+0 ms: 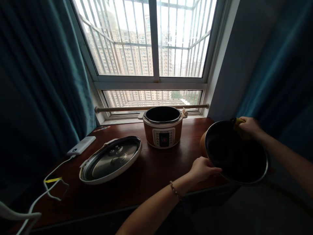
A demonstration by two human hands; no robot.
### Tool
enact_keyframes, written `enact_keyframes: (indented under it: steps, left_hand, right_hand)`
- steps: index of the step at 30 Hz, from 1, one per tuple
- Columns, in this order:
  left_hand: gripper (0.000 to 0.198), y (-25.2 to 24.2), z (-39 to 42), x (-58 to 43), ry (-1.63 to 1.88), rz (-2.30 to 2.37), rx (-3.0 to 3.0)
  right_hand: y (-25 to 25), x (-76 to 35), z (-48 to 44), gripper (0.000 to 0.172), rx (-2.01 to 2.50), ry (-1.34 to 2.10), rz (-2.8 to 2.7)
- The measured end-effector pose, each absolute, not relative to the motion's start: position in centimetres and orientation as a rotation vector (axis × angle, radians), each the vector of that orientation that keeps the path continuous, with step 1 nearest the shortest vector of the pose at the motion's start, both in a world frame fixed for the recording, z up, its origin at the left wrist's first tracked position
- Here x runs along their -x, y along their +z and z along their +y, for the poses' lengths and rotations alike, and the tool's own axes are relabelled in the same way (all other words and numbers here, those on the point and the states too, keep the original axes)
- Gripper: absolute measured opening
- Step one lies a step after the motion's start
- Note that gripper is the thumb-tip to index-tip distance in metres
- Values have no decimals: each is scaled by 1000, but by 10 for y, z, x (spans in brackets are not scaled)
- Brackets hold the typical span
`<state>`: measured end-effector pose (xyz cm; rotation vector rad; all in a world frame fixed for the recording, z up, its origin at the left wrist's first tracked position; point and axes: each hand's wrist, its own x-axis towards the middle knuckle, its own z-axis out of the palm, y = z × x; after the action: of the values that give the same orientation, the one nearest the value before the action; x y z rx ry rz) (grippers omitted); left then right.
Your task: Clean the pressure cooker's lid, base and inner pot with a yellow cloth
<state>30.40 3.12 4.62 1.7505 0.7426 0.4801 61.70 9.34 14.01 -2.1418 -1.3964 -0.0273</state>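
A wide, dark inner pot (pixel 232 160) with a shiny rim is tilted towards me at the right end of the table. My left hand (pixel 201 169) is closed on its near left rim, thumb over the edge. At the far rim my right hand (pixel 249 126) is closed around a yellowish cloth (pixel 238 123), which reaches down into the pot's dark inside. A brown and white electric pressure cooker (pixel 163 133) stands upright by the window, its top uncovered. To its left, the cooker lid (pixel 114 158) lies with its metal underside up.
A white power bank (pixel 81 146) with a white cable (pixel 55 186) and yellow tag lies on the left of the reddish-brown table (pixel 161 169). Behind the cooker runs a rail (pixel 117 109) before the barred window. Blue curtains (pixel 44 65) hang at both sides.
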Motion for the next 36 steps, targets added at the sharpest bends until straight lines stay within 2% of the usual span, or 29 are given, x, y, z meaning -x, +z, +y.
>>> enact_keyframes:
  steps: [12, 23, 36]
  left_hand:
    - [19, 28, 16, -370, 427, 592, -1156]
    - [20, 31, 22, -380, 436, 549, -1111]
    - [24, 29, 28, -391, 469, 625, -1065]
  right_hand:
    - [85, -653, 137, 16, 2397, 28, -1503]
    - [64, -654, 163, 27, 2490, 98, -1463]
    - [56, -636, 181, 22, 2475, 130, -1482]
